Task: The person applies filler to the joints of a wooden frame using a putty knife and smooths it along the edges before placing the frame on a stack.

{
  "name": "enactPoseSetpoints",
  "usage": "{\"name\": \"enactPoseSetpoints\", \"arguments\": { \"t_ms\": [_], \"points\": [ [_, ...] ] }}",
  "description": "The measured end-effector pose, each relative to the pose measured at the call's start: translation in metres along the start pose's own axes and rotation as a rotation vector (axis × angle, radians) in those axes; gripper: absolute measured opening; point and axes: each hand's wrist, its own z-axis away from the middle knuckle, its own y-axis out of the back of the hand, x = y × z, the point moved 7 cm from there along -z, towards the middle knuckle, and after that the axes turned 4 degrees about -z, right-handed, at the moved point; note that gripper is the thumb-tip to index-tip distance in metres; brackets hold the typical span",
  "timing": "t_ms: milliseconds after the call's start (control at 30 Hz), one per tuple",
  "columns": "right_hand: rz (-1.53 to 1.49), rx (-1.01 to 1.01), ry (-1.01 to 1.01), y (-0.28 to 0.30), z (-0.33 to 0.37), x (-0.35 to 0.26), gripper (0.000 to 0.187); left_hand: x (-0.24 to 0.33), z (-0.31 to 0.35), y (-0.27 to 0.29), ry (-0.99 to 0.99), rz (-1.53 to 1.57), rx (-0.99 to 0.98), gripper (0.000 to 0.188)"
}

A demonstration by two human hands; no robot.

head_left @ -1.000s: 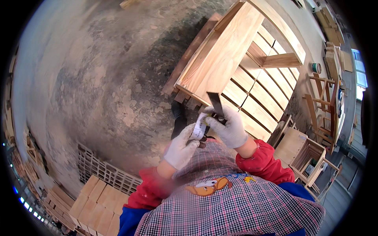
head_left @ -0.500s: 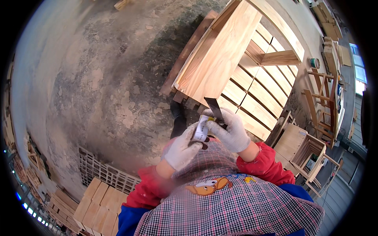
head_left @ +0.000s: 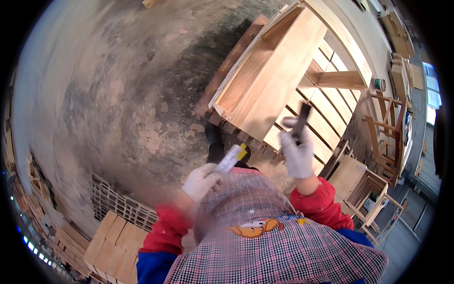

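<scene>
My left hand (head_left: 200, 182), in a white glove, is closed around the lower end of a small white labelled tube (head_left: 228, 160) with a yellow tip. The tube tilts up and to the right in front of my apron. My right hand (head_left: 297, 155), also gloved and slightly blurred, grips a dark flat-bladed tool (head_left: 303, 117) that looks like a putty knife. Its blade points up over the slats of a large pale wooden furniture frame (head_left: 279, 75). Neither hand visibly touches the frame, and the two hands are apart.
The frame rests on wooden supports (head_left: 215, 118) above a stained concrete floor (head_left: 118, 94). Stacked boards (head_left: 113, 241) and a grey plastic grid pallet (head_left: 120, 203) lie at the lower left. Wooden frames (head_left: 366, 189) and a tin (head_left: 379, 84) stand to the right.
My hands have moved apart. The left one carries the tube down and left; the right one has gone up and right with the bladed tool. The view has shifted slightly.
</scene>
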Motion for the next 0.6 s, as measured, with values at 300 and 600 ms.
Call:
{"name": "enactPoseSetpoints", "arguments": {
  "t_ms": [300,600],
  "points": [
    [-0.283,0.052,-0.284,-0.004,-0.046,0.038,0.02,-0.067,-0.078,0.111,0.144,0.024,0.176,0.019],
    [-0.274,0.226,-0.291,0.028,-0.052,0.026,0.016,-0.064,-0.227,0.105,0.093,-1.366,-0.27,0.024]
  ]
}}
